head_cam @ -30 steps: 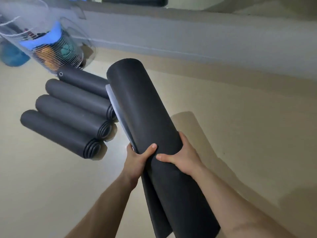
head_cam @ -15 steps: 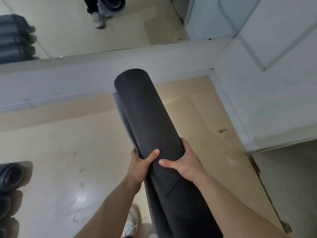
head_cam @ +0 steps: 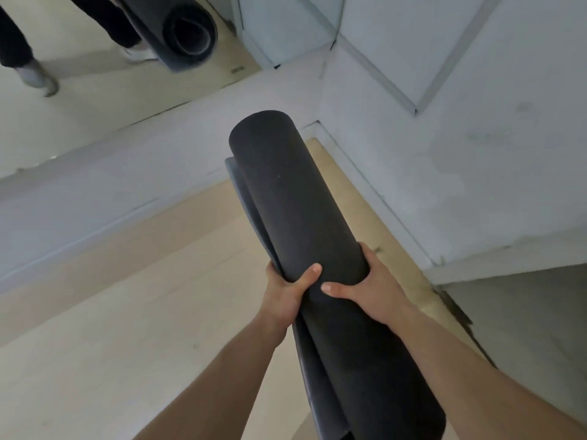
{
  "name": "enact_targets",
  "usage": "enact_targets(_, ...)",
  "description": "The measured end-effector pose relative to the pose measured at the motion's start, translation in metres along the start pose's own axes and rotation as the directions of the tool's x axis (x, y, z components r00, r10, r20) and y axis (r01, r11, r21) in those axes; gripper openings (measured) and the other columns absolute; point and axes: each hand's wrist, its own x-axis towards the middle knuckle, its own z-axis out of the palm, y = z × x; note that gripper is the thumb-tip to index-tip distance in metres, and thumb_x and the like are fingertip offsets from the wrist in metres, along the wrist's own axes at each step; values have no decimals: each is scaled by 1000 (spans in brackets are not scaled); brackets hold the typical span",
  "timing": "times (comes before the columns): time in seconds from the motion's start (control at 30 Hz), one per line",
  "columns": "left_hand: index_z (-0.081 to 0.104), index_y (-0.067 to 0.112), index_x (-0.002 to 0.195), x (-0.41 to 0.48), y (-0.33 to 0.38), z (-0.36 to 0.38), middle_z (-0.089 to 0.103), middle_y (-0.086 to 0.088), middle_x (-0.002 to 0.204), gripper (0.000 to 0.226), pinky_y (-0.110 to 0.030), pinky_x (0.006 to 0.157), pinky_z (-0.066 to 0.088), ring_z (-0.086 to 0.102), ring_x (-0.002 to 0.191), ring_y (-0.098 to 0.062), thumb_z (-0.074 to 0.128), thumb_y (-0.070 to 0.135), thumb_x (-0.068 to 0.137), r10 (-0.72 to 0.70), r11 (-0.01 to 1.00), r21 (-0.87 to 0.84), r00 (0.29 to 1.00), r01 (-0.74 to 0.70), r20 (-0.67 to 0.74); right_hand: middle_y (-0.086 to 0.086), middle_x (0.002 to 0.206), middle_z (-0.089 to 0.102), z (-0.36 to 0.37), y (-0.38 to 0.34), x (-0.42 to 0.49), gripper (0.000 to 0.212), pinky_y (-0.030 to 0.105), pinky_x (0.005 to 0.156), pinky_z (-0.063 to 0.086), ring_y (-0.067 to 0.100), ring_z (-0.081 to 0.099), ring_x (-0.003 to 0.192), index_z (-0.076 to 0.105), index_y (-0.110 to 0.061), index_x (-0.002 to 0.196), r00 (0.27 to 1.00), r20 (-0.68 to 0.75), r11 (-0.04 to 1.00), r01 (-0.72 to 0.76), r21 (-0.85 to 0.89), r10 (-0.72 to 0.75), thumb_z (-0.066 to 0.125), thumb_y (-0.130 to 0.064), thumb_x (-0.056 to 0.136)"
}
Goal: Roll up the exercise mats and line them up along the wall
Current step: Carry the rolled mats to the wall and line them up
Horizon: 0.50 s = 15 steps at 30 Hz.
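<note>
Both hands gripping rolled mat [head_cam: 292,217] near its middle, holding it above floor [head_cam: 127,328], far end pointing toward wall [head_cam: 158,173] corner. Left hand [head_cam: 286,290] wrapping from left, thumb on top; right hand [head_cam: 371,290] curling round right side (loose outer flap hanging along mat's left edge). Mirror [head_cam: 95,58] above wall showing mat's reflection.

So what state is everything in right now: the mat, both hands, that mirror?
Mat: rolled up, outer edge hanging loose along its left side, held up in the air.
Left hand: grips the mat from the left, thumb on top.
Right hand: grips the mat from the right, thumb on top.
Mirror: reflects the roll's spiral end.
</note>
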Motion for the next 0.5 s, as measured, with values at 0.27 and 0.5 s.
enact_targets(0.27,26,25,154,183,-40,83,59,3,140,124,-41,106,54,63,122,-16,93,57,54,2,1000,-20,999,-3,-46,-14,137,59,-46,68,183,123,48,104,53,16,61,120,37,-40,152,1000,-2,999,-26,-19,26,92,-69,46)
enact_targets(0.5,23,27,156,313,-73,110,59,2,138,120,-44,108,53,63,123,-18,92,52,61,-5,998,-56,1000,3,-24,-15,127,64,-52,110,304,99,39,99,53,12,64,113,50,-39,139,1000,-11,1000,-6,1,6,99,-50,54)
